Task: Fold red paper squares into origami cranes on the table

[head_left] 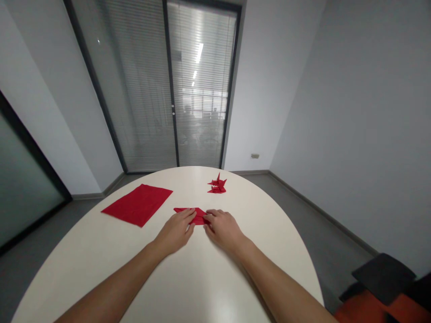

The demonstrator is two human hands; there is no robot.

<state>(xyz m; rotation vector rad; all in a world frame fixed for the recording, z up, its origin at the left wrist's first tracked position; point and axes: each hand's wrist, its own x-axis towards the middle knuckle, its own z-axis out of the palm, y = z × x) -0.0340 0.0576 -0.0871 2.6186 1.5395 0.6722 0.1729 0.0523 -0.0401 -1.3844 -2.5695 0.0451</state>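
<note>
A folded red paper piece (pixel 191 211) lies on the white round table (pixel 188 273) in front of me. My left hand (pixel 177 231) rests on its near left part, fingers pressed down flat and together on the paper. My right hand (pixel 222 228) presses its right end with the fingertips. Most of the piece is hidden under both hands. Farther back sit folded red paper cranes (pixel 217 185). A flat stack of red paper sheets (pixel 138 204) lies to the left.
The table's edge curves away on the right, above a grey floor. A black and orange object (pixel 384 287) sits at the lower right corner. Glass doors with blinds (pixel 175 89) stand behind the table.
</note>
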